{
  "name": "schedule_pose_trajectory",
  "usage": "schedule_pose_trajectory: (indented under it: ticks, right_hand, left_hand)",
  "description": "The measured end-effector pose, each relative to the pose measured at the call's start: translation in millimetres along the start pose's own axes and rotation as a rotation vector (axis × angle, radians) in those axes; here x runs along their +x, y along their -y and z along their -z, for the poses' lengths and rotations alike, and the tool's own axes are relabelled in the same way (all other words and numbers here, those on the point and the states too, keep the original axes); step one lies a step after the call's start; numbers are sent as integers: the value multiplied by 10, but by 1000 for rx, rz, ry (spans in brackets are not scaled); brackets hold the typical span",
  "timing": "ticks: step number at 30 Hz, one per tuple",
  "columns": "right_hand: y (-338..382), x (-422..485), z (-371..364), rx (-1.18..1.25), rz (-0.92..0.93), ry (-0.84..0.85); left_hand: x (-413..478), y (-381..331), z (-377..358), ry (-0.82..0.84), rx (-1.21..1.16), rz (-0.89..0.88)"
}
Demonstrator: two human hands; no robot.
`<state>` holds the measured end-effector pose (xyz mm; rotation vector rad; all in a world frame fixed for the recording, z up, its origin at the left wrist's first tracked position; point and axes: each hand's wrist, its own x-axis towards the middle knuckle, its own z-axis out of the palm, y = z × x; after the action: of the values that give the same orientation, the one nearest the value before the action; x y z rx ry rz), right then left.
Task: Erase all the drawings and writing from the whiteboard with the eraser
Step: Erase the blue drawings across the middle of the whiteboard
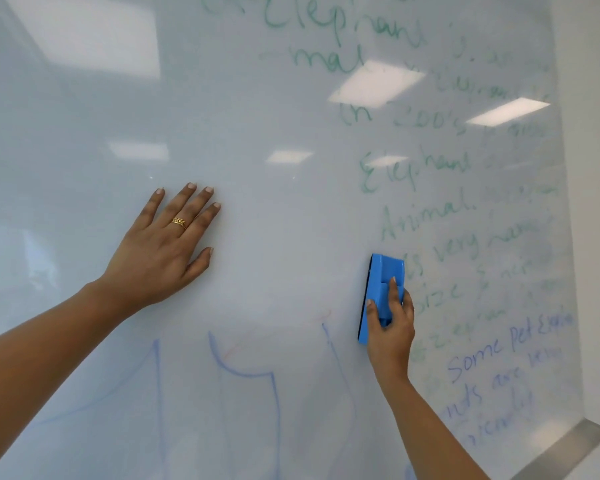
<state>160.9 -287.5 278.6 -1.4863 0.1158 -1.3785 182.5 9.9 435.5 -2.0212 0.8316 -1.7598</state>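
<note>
Your right hand (pixel 390 327) pinches the eraser (pixel 381 296), flat on the whiteboard (pixel 274 98) beside the green writing (pixel 430 209). Left hand (pixel 163 247) spread on bare board. Risks: faint green ghosting left behind, blue drawing (pixel 243 372) below skipped, left palm smearing ink.

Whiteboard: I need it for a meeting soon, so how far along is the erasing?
Roughly half. The whiteboard looks wiped around the flat left hand. The right hand holds the eraser beside the green writing. That, the blue writing and the blue drawing below remain.
</note>
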Motion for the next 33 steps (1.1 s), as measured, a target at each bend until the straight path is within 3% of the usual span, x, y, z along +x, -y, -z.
schedule_pose_trajectory:
  ticks: [16,29,33]
  right_hand:
    - [1079,835,-477,-95,279,131]
    - [1368,991,-641,-93,292,136]
    - [1430,808,-734,-70,415,204]
  left_hand:
    - [0,100,17,10,42,-57]
    - [-6,411,94,23,26,-226]
    - [-84,458,105,9,22,-227]
